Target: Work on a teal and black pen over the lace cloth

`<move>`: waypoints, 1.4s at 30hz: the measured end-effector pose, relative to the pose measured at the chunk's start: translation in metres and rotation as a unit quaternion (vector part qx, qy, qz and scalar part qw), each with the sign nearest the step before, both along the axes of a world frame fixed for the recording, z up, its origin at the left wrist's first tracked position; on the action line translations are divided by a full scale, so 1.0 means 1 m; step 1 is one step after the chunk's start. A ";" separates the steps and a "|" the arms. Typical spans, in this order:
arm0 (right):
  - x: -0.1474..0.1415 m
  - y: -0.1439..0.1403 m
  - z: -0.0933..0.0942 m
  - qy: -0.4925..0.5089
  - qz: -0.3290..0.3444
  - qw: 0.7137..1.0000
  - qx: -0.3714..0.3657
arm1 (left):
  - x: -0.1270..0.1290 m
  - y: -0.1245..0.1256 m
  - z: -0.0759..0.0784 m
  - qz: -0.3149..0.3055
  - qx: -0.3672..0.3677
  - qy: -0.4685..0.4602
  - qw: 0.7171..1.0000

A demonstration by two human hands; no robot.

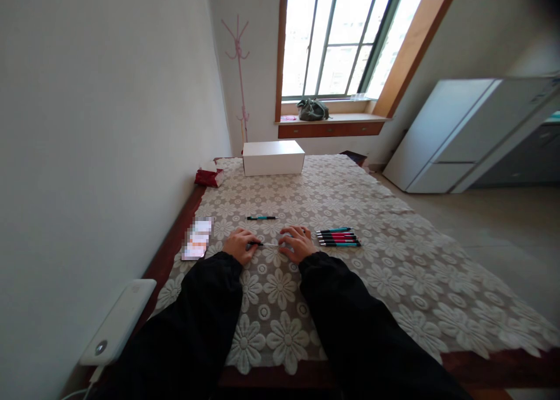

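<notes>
My left hand (240,244) and my right hand (296,243) rest side by side on the lace tablecloth (332,196). Between them they hold a thin pen part (265,244), dark at the left end and pale toward the right; each hand grips one end. A single teal pen (261,217) lies on the cloth a little beyond my hands. A row of several pens (338,237), teal and red with black ends, lies just to the right of my right hand. Both sleeves are black.
A white box (273,157) stands at the far end of the table, a red tissue pack (209,175) at its left. A blurred card (198,238) lies left of my hands. A white device (118,321) sits by the wall. A white fridge (459,132) stands at right.
</notes>
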State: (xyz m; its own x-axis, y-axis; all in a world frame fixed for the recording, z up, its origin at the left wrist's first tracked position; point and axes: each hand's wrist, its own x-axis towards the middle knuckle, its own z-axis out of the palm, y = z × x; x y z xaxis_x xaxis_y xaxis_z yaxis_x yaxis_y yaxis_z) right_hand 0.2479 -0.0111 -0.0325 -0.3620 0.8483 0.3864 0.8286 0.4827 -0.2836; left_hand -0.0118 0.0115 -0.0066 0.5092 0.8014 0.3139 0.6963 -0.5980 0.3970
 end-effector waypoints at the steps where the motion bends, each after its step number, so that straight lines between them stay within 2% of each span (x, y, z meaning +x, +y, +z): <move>1: 0.000 -0.001 0.002 0.000 -0.002 1.000 0.000 | 0.000 0.000 0.000 0.000 -0.001 0.000 1.000; 5: 0.001 -0.003 0.006 0.004 -0.009 1.000 0.001 | -0.001 0.002 -0.002 -0.003 -0.005 0.003 1.000; 42: -0.001 0.000 -0.001 0.012 0.012 1.000 0.006 | 0.000 0.002 -0.003 -0.013 -0.004 0.006 1.000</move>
